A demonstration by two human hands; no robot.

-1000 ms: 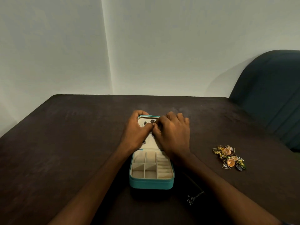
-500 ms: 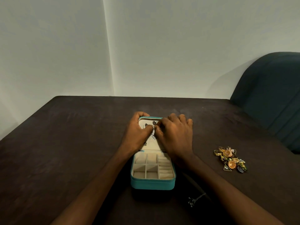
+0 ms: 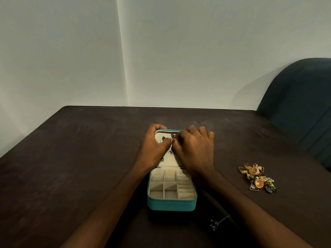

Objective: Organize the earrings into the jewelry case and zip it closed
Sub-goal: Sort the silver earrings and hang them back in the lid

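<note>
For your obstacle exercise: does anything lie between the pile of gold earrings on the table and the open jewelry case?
Only the right forearm crosses that stretch of table; otherwise nothing visible lies between the earring pile and the jewelry case.

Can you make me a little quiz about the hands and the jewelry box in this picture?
1. True or false: the teal jewelry case is zipped shut.
2. Where is the pile of gold earrings? A. inside the case B. on the table, right of the case C. on the chair
3. Fill in: the left hand and right hand work together at the case's open ____.

Key:
1. False. It lies open, its cream compartments showing empty.
2. B. It sits on the dark table.
3. Lid. Their fingertips pinch a small silver earring against it.
</note>
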